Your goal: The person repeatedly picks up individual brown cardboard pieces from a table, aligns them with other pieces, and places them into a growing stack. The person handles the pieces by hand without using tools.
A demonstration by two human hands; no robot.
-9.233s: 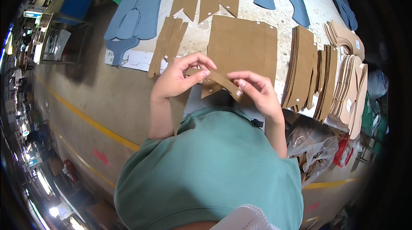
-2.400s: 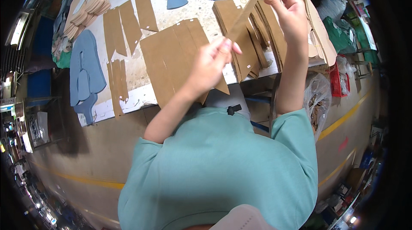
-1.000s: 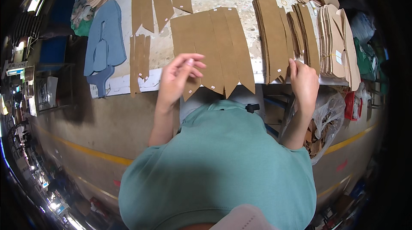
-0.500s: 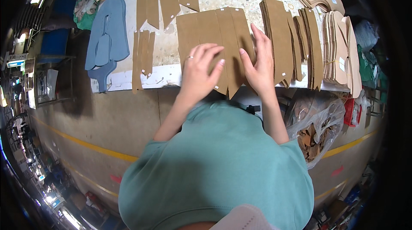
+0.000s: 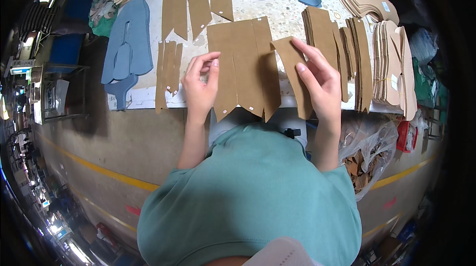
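We're pinching a brown strip in our right hand, raised between the brown sheets and brown stack. Left hand empty, thumb and fingers loosely apart. White stickers on the sheets: too small to read.

Colours, clock face from picture centre. 12: panels, plain brown, small white tags; tabletop behind, off-white, flecked tan and grey. 2, close in: lifted strip, same brown. 2, further out: stacked pieces, pale pinkish beige. 10: cut piece, slate blue. 3: basket, red. 6: shirt, solid teal. 8: floor line, yellow on grey-brown floor.
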